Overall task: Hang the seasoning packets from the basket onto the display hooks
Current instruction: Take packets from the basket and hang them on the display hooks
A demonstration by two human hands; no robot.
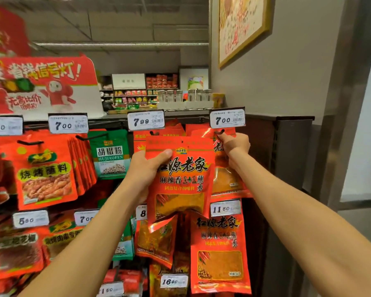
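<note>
The left hand (146, 166) holds a red seasoning packet (180, 179) up in front of the display rack (291, 146). The grip is tight on the packet's upper left side: the thumb lies across the front near the top, and the other fingers are curled behind it where they cannot be seen. Most of the packet hangs down and to the right of the hand. Its top edge is just below the 7.99 price tag (146, 122) and it covers part of the packets hanging behind it.

The right hand (236, 144) is up at the display hook (220, 132) under the 7.00 price tag (227, 118). Its fingers are curled, and the first finger and thumb reach the top of the hanging red packets (229, 176) right at the hook. They seem to pinch the top of those packets, but it is blurry there, so I cannot tell for sure. This hand is just to the right of the held packet, and the packet's right edge lies over the hanging ones.

A green pepper packet (111, 154) hangs to the left of the left hand. Further left hang orange barbecue packets (45, 174). Below the held packet hangs another red packet (220, 251) of the same kind, under an 11.50 tag (225, 209).
</note>
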